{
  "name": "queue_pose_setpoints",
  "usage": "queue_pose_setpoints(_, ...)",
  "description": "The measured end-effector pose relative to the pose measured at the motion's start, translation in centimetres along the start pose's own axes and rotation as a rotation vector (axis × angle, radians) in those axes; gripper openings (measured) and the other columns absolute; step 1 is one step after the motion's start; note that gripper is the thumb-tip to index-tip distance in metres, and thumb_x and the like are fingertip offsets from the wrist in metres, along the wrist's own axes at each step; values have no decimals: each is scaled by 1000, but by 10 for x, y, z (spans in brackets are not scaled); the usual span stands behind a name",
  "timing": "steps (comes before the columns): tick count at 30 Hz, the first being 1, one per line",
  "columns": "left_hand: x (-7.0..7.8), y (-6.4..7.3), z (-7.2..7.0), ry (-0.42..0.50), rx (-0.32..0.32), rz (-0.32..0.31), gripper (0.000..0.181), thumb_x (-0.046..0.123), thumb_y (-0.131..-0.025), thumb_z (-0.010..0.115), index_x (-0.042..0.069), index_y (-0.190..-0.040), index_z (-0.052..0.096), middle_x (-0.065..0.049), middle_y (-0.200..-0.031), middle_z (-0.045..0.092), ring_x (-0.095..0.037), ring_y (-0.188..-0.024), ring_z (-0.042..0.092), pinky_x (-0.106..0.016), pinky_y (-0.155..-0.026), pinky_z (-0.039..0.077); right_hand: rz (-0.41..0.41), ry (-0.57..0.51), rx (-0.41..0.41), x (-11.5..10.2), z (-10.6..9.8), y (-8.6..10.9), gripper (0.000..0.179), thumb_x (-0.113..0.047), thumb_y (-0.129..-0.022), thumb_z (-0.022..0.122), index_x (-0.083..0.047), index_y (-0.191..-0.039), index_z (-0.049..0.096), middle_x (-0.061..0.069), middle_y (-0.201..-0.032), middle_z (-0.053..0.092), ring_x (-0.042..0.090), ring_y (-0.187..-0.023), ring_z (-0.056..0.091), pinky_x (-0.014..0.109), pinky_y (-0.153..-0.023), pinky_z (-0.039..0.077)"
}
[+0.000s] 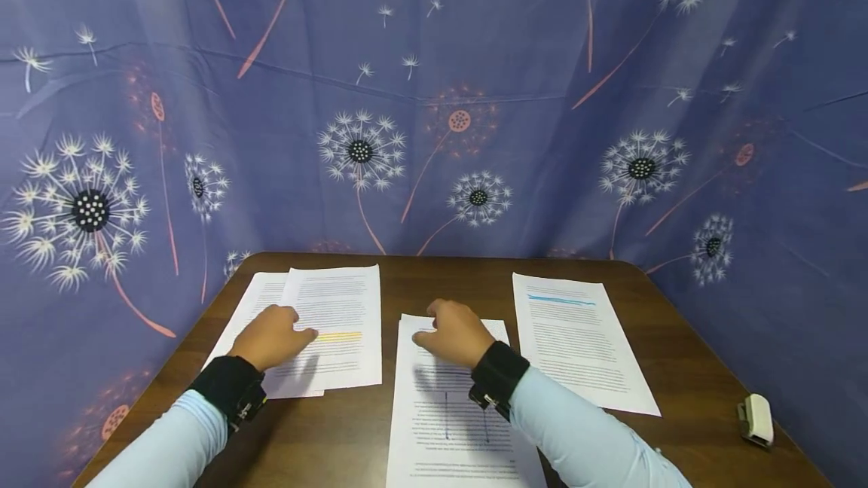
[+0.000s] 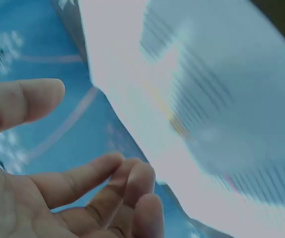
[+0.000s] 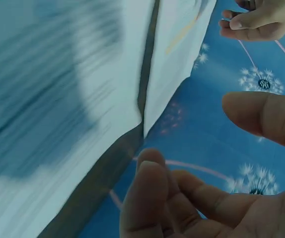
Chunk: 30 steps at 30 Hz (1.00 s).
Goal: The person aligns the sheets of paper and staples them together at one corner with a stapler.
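My left hand (image 1: 271, 337) hovers over the left stack of printed sheets, its thumb apart from loosely bent fingers (image 2: 98, 198) and nothing between them. The upper sheet (image 1: 339, 296) there carries yellow highlighted lines; another sheet (image 1: 264, 288) sticks out from beneath it on the left. Above the middle printed sheets (image 1: 427, 458) is my right hand (image 1: 456, 333), also loosely bent and holding nothing. Two blue vertical strokes mark the top middle sheet, partly shaded by my right arm. In the right wrist view a gap separates thumb and fingers (image 3: 150, 198).
One more printed sheet (image 1: 570, 345), with a blue highlighted line near its top, lies at the right. A small white device, perhaps a stapler (image 1: 756, 420), sits near the right edge of the brown table (image 1: 339, 443). A dandelion-patterned blue cloth (image 1: 420, 44) hangs behind the table.
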State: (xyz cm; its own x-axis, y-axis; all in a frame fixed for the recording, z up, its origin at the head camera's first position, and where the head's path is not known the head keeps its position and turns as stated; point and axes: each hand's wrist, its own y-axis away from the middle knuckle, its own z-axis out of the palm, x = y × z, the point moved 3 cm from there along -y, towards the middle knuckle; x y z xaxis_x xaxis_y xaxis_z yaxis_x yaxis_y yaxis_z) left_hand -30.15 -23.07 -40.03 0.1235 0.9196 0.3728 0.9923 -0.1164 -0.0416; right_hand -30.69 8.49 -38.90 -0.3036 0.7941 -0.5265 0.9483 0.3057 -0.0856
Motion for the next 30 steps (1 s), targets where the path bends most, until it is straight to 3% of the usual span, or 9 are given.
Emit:
queue_pose_setpoints(3, -25, -6, -6, -24, -17, -75, 46, 41, -92, 66, -5, -91, 69, -22, -94, 68, -33, -84, 63, -47, -70, 51, -9, 13, -6, -20, 9, -16, 57, -35, -88, 74, 6, -127, 66, 18, -118, 73, 33, -110, 69, 48, -96, 55)
queue_pose_setpoints(5, -38, -9, -10, -31, -39, -143, 47, 43, -92, 64, -4, -91, 67, -27, -98, 64, -39, -88, 62, -50, -70, 50, 12, 17, -18, -29, 17, -28, 42, -34, -88, 74, 4, -107, 72, 13, -103, 73, 30, -96, 70, 44, -83, 56)
queue_pose_setpoints(7, -48, -11, -12, -43, -66, -209, 55, 46, -93, 63, -7, -105, 67, -36, -115, 59, -48, -103, 60, -60, -76, 51, 46, 28, -28, -36, 25, -40, 31, -35, -88, 73, -4, -84, 68, 4, -84, 66, 23, -78, 65, 37, -69, 52)
queue_pose_setpoints(10, -58, -14, -12, -53, -95, -275, 61, 48, -93, 61, -8, -117, 64, -41, -121, 54, -56, -109, 57, -68, -80, 50, 81, 40, -50, -45, 36, -56, 38, -35, -88, 72, -14, -66, 50, -3, -65, 46, 17, -60, 48, 32, -57, 40)
queue_pose_setpoints(13, -62, -16, -12, -61, -119, -312, 64, 48, -93, 60, -8, -122, 62, -42, -121, 52, -58, -110, 56, -70, -82, 49, 109, 69, -86, -54, 45, -65, 36, -37, -90, 70, -13, -67, 56, 0, -67, 52, 18, -62, 54, 33, -60, 45)
queue_pose_setpoints(16, -61, -18, -12, -58, -131, -326, 63, 49, -93, 60, -8, -122, 63, -42, -122, 51, -59, -111, 55, -72, -83, 48, 127, 135, -121, -59, 54, -73, 32, -41, -92, 68, -12, -78, 67, 5, -88, 67, 22, -78, 62, 38, -69, 52)
queue_pose_setpoints(20, -60, -22, -13, -48, -133, -329, 63, 47, -93, 58, -8, -123, 63, -46, -124, 47, -65, -114, 50, -76, -86, 45, 123, 218, -135, -59, 69, -84, 32, -46, -91, 65, -16, -84, 74, 7, -109, 70, 24, -90, 62, 42, -72, 53)
queue_pose_setpoints(25, -64, -27, -10, -59, -141, -331, 65, 47, -93, 58, -9, -124, 63, -47, -122, 48, -66, -112, 49, -77, -88, 44, 112, 222, -141, -57, 81, -91, 38, -43, -91, 65, -17, -64, 61, 0, -80, 64, 21, -74, 56, 37, -61, 46)
queue_pose_setpoints(30, -63, -30, -7, -67, -154, -332, 64, 46, -90, 60, -9, -122, 63, -45, -119, 51, -63, -110, 52, -75, -88, 45, 91, 225, -148, -57, 90, -94, 38, -42, -90, 65, -18, -61, 57, -3, -64, 57, 19, -61, 53, 35, -53, 42)
